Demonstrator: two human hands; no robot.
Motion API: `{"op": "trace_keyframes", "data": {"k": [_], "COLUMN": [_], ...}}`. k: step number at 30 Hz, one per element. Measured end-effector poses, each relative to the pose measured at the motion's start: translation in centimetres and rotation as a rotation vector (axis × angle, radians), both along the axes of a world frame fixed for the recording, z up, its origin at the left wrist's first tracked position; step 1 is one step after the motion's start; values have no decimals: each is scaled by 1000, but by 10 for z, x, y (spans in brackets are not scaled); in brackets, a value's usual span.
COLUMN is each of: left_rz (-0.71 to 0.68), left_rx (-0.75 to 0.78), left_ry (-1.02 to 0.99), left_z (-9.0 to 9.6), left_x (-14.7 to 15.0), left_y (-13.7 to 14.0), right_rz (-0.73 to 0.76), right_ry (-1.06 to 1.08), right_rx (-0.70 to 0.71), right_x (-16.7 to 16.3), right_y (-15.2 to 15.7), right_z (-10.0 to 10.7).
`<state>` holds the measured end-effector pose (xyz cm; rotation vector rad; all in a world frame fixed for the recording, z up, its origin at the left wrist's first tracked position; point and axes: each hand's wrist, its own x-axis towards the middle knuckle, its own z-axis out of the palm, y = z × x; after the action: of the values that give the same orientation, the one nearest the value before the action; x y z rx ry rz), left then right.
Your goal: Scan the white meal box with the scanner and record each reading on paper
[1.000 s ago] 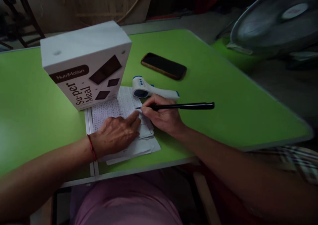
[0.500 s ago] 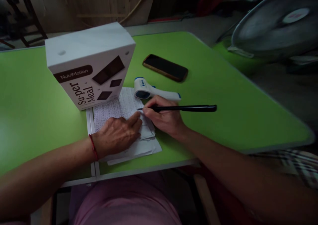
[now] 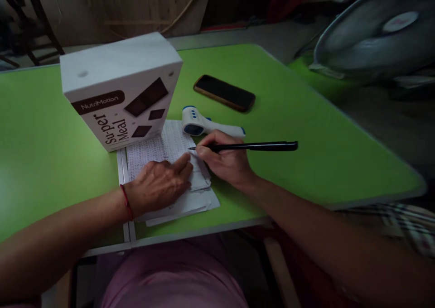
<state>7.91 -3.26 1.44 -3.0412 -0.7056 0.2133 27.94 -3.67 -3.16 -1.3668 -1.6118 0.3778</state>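
Observation:
My right hand (image 3: 226,161) grips a black pen (image 3: 260,146), its tip at the right edge of a handwritten sheet (image 3: 175,136). The pen's long end points right. My left hand (image 3: 163,183) lies flat on the sheet, fingers stretched toward the pen tip, with a red cord bracelet (image 3: 126,202) at the wrist. More loose papers (image 3: 183,213) stick out beneath. Just beyond my right hand lies a white and blue infrared thermometer (image 3: 212,126), its handle partly behind my knuckles. A tall white NutriMotion box (image 3: 122,90) stands at the sheet's far left.
A phone (image 3: 224,93) in a brown case lies farther back on the green table (image 3: 306,154). At the far right is a large round fan (image 3: 377,40). Wooden chair legs (image 3: 42,36) show at the back left.
The whole view shifts slightly left. The pen's rear end tips up a little, while its point stays at the paper. The left hand keeps its place on the sheet.

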Motion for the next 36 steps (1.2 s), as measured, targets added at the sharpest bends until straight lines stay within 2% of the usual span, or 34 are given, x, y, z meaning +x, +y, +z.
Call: {"op": "trace_keyframes", "data": {"k": [15, 36], "left_rz": [8, 4], "left_rx": [-18, -14], "left_ry": [-22, -4], "left_z": [-1, 0], "left_x": [1, 1], "left_y": [0, 1], "right_rz": [37, 11], "right_ry": [-36, -25], "right_rx": [-64, -19], "right_x": [4, 3], "right_y": [0, 1], "right_z": [0, -3]}}
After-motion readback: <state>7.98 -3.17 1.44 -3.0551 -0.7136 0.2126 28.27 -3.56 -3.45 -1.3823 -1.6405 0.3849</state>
